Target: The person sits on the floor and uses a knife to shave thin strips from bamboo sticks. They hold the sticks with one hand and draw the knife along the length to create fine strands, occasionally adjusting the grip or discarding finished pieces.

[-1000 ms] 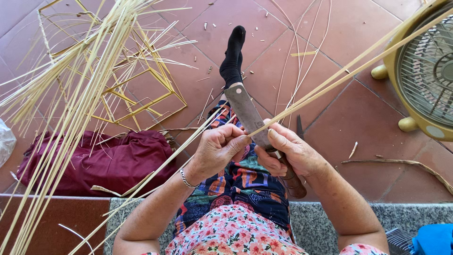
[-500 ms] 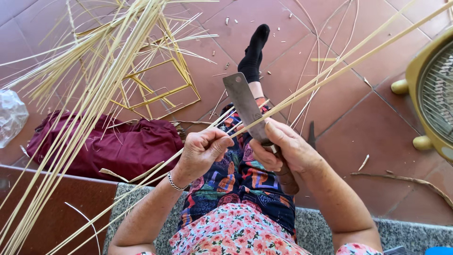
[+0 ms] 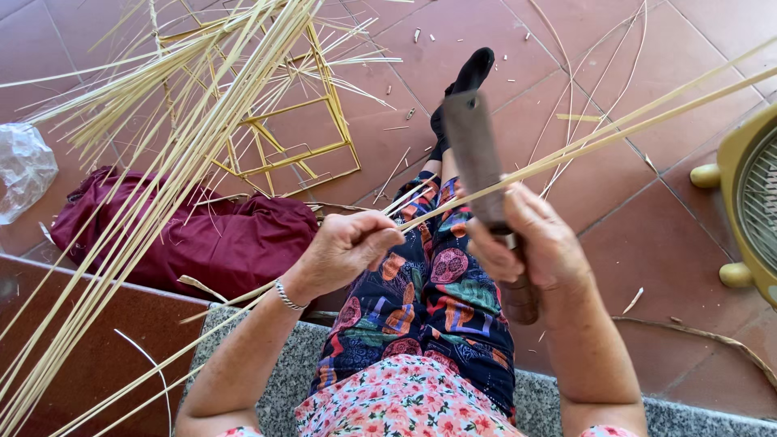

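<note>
Pale, thin bamboo strips [image 3: 566,150] run slantwise across your lap, smooth and flat, passing between both your hands. Your left hand [image 3: 348,247] pinches them shut near the lower end, while your right hand [image 3: 530,243] wraps tight round the handle of a broad, dull grey knife [image 3: 473,154], its blade against the strips just above that grip.

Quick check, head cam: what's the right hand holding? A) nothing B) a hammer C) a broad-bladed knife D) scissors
C: the right hand grips the handle of a broad knife whose blade points away over the lap, with the long pale strips lying across it, while the left hand pinches the strips closer to the body.
</note>
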